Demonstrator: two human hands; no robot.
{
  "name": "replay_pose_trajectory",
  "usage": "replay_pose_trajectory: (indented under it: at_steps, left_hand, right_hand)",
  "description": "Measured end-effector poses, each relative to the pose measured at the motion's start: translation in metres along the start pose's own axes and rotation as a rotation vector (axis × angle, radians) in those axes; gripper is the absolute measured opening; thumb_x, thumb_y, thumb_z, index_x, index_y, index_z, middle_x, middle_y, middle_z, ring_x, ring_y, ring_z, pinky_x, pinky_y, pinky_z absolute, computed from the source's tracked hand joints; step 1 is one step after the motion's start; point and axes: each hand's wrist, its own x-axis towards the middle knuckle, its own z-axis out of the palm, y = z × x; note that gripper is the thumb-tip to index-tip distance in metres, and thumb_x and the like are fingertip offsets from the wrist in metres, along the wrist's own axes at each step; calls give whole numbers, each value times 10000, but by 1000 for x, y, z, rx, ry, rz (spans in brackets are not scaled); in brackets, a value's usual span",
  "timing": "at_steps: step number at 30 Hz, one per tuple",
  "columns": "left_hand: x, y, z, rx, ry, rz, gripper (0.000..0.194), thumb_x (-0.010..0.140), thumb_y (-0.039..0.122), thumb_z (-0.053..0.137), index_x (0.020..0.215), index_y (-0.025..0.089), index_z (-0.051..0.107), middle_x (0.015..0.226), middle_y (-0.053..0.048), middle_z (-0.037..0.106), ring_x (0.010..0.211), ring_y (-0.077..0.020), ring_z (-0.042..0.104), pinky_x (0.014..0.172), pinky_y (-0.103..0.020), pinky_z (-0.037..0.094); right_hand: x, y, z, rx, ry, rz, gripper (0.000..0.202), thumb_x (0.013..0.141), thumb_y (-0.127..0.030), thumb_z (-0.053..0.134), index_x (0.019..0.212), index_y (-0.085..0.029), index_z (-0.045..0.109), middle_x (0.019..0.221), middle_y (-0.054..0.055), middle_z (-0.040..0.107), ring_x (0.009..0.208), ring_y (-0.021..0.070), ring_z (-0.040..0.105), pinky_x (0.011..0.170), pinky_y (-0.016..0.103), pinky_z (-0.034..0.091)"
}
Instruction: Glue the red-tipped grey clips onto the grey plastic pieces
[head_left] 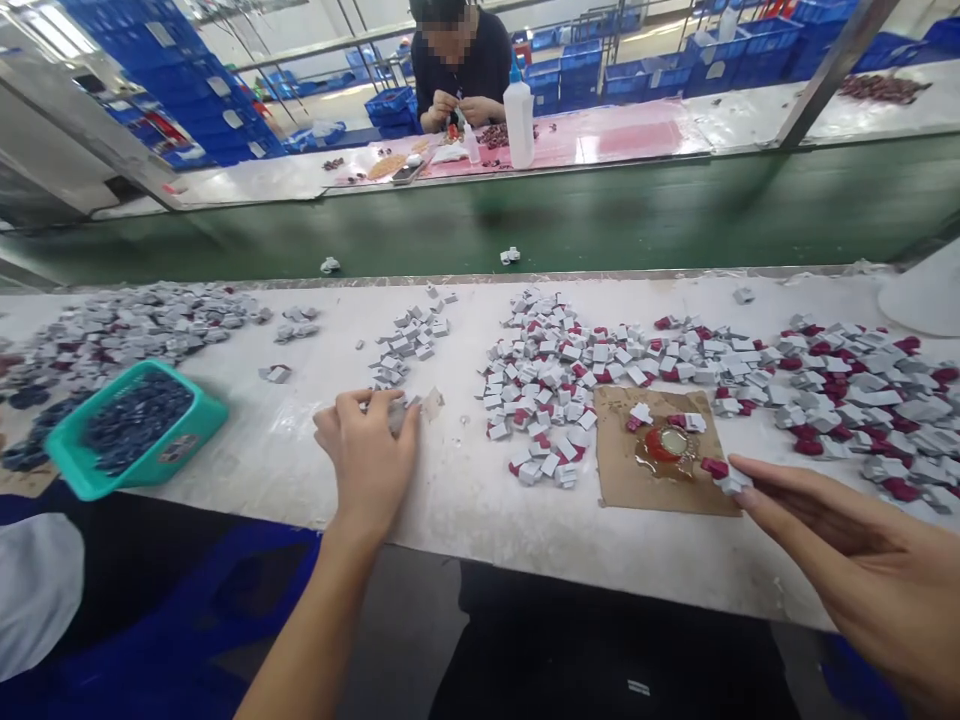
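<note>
My right hand (847,550) pinches a small grey-and-maroon plastic part (726,475) between thumb and fingertips, at the right edge of a brown cardboard square (622,480). On that cardboard sits a small round dish of reddish-orange, wet-looking stuff (666,444), with two more grey-and-maroon parts beside it. My left hand (367,450) rests on the table with its fingers curled around small grey plastic parts (396,415); how many is hidden. Just beyond it lies a loose cluster of plain grey parts (411,335).
Piles of grey-and-maroon parts (547,370) spread across the centre and right. At left stand a teal basket (206,410) of dark pieces and a grey heap (150,325). Behind runs a green belt (420,225); a co-worker (461,60) sits beyond, near a white bottle (519,125).
</note>
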Motion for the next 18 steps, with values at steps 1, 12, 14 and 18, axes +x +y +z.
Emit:
replay_pose_trajectory:
  at_steps: [1, 12, 14, 18]
  left_hand:
    - [2, 2, -1, -13, -16, 8, 347, 1069, 432, 619, 1196, 188, 830, 1355, -285, 706, 1416, -576, 568, 1207, -778, 463]
    - [-49, 12, -38, -324, -305, 99, 221, 1000, 516, 779, 1084, 312, 788, 906, -12, 750, 841, -259, 692, 815, -377, 570]
    - [-56, 9, -36, -356, -360, 133, 206, 1010, 495, 757, 1099, 316, 806, 892, -7, 735, 805, -247, 679, 780, -369, 562]
    - [-61, 5, -29, -398, -407, 127, 210, 1016, 507, 762, 1117, 335, 829, 887, -7, 739, 765, -242, 684, 728, -370, 578]
  right_hand:
    - [3, -7, 2, 32, -6, 2, 281, 989, -587, 882, 1137, -365, 971, 1110, 9, 950, 1009, 317, 934, 944, 381, 795]
    - [19, -24, 12, 91, -85, -90, 178, 1096, -378, 829, 1228, -368, 950, 1286, 18, 926, 1192, 335, 888, 1092, 518, 739]
    - [22, -27, 13, 76, -104, -114, 176, 1101, -357, 822, 1218, -362, 953, 1265, 24, 929, 1187, 339, 890, 1093, 524, 732]
    - [24, -29, 14, 45, -120, -142, 194, 1115, -329, 796, 1223, -345, 956, 1239, 40, 932, 1173, 341, 893, 1044, 505, 741]
